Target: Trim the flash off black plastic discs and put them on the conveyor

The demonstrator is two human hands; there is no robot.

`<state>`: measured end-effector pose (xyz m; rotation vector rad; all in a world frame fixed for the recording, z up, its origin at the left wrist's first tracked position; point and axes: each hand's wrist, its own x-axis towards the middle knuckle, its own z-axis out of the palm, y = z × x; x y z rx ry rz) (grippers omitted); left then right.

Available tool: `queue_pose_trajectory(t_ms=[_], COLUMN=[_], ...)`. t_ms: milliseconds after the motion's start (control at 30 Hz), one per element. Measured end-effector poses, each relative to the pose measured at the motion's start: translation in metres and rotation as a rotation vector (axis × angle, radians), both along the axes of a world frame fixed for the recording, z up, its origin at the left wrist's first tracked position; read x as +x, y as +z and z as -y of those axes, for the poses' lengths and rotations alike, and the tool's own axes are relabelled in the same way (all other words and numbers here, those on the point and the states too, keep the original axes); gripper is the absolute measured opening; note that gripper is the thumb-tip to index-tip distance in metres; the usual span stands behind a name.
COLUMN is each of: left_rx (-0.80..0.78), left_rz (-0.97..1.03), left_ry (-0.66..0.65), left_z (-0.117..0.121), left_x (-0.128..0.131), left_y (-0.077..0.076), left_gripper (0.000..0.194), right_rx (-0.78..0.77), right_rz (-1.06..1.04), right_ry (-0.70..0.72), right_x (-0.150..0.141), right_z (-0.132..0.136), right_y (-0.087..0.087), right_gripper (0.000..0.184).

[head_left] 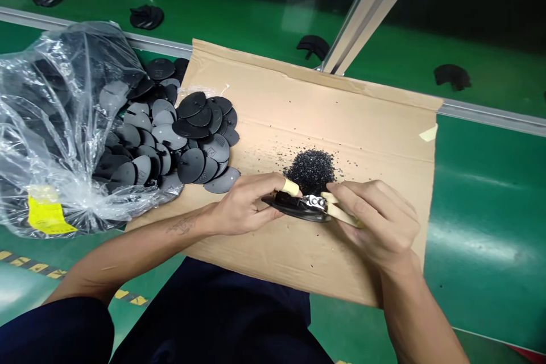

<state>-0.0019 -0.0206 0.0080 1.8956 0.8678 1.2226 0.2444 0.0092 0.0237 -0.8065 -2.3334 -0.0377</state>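
My left hand (pixel 243 205) grips a black plastic disc part (pixel 294 209) at its left edge, thumb capped by a yellowish finger cot. My right hand (pixel 377 219) is closed round the cream handles of small cutting pliers (pixel 318 203), whose metal jaws rest on the disc's top. Both hands hover over a cardboard sheet (pixel 362 119). Just behind the pliers lies a small mound of black trimmings (pixel 310 169).
A heap of black discs (pixel 179 136) spills from a clear plastic bag (pixel 55 125) at the left. Behind the cardboard runs a green conveyor (pixel 239 17) carrying single black parts (pixel 146 16), crossed by a slanted aluminium bar (pixel 367 11).
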Motion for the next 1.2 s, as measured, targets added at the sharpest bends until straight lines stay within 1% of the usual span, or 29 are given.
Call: queue_pose_trajectory(t_ms=[167,367,533,667,767,900,1033,1100,1200], left_rx=[0.024,0.1,0.159,0.197,0.224,0.263,0.256,0.251,0.266], left_rz=[-0.007,-0.032,-0.025,-0.028,-0.04,-0.13,-0.26,-0.296,-0.313], left_ry=[0.017,0.008,-0.052,-0.051,-0.053,-0.035,0.013,0.03,0.028], left_z=[0.0015,0.0017,0.0002,-0.0002,-0.0008,-0.0016,-0.0017,-0.0017,-0.0016], left_x=[-0.0001,-0.0016,-0.002,-0.0015,-0.0013,-0.0022,-0.0032,-0.0034,-0.0028], left_y=[-0.0026,-0.007,-0.0064,-0.0046,-0.0024,-0.001,-0.0048,-0.0072,-0.0093], left_gripper=[0.016,0.022,0.035,0.043,0.046,0.051,0.055,0.054,0.042], right_rx=[0.055,0.063,0.021,-0.02,-0.065,-0.142,-0.17,-0.147,-0.111], right_rz=[0.05,0.051,0.034,0.053,0.04,-0.019,-0.01,0.039,0.111], right_ry=[-0.016,-0.017,0.001,0.009,0.034,0.057,0.0,-0.037,-0.069], right_x=[0.0009,0.0004,0.0003,0.001,0.0011,0.0006,0.0009,0.0019,0.0038], right_z=[0.0022,0.0038,0.0036,0.0049,0.0054,0.0033,-0.0009,-0.0022,-0.0025], right_y=[0.003,0.0052,0.0063,0.0091,0.0089,0.0059,0.006,0.007,0.0072], right_gripper=[0.023,0.016,0.013,0.008,0.009,0.014,0.014,0.013,0.014])
